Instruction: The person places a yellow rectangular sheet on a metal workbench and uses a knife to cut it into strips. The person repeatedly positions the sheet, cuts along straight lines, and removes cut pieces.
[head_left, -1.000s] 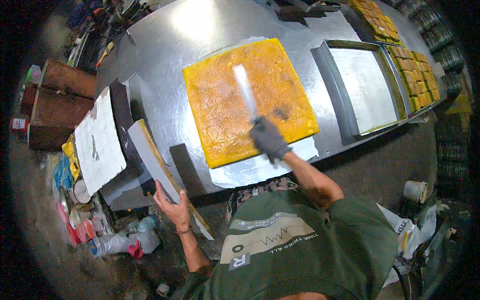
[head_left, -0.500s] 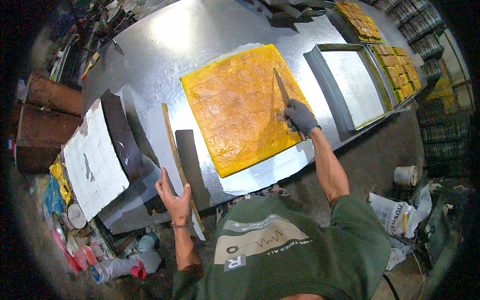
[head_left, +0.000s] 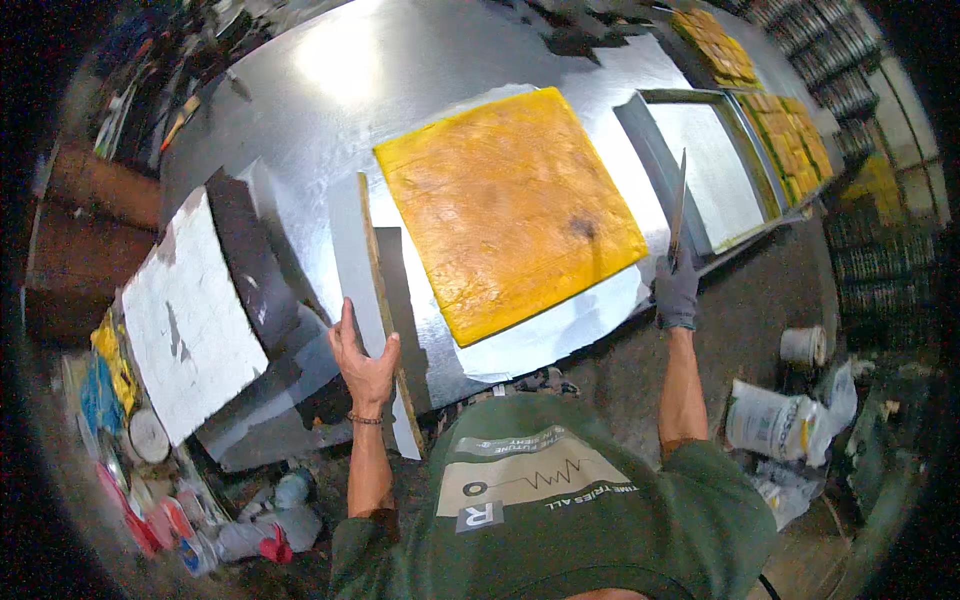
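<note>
A large orange-yellow slab [head_left: 510,210] lies on a white sheet [head_left: 560,315] on the metal table. Left of it, my left hand [head_left: 362,360] grips a long grey board with a yellowish edge [head_left: 352,230], fingers wrapped over its near part. At the slab's right, my right hand [head_left: 676,290], in a grey glove, holds a long knife [head_left: 680,200] with its blade pointing away from me. The blade stands out from the slab, over the near side of an empty-looking metal tray with a pale bottom [head_left: 705,170].
Cut yellow blocks [head_left: 785,130] and more [head_left: 715,45] lie at the back right. A cracked white board [head_left: 190,310] and dark sheets are at the left, with a brush [head_left: 178,122] farther back. Brown boxes [head_left: 90,240], plastic items [head_left: 255,520] and bags [head_left: 775,420] surround the table.
My right hand and the knife have moved right, off the slab toward the tray. My left hand and the board have shifted a little toward the slab.
</note>
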